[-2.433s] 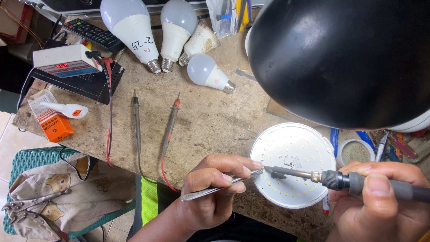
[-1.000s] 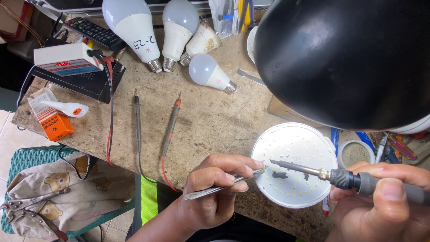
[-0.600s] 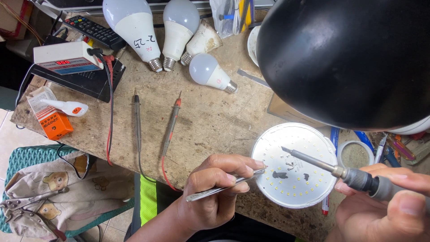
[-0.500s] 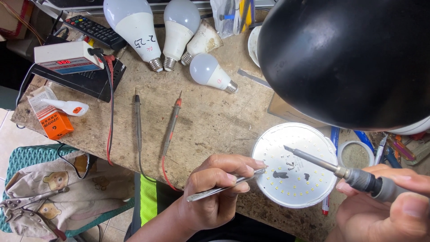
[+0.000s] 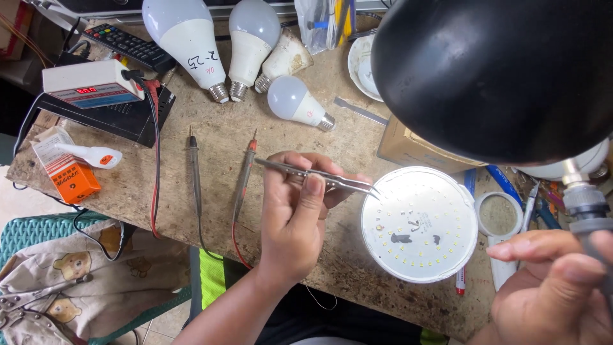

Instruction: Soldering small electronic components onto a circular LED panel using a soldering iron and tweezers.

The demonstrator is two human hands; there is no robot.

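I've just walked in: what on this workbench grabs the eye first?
A big glossy black dome-shaped lamp shade fills the upper right corner. Below it lies a round white disc board dotted with tiny lights, which the left hand approaches with thin metal tweezers. White light bulbs lie along the bench's far edge.

The black lamp shade covers the upper right of the workbench and hides what lies under it. The right hand is cut by the bottom right corner, and the tool it grips shows only its grey collar. The small parts on the round white LED board are too tiny to tell.
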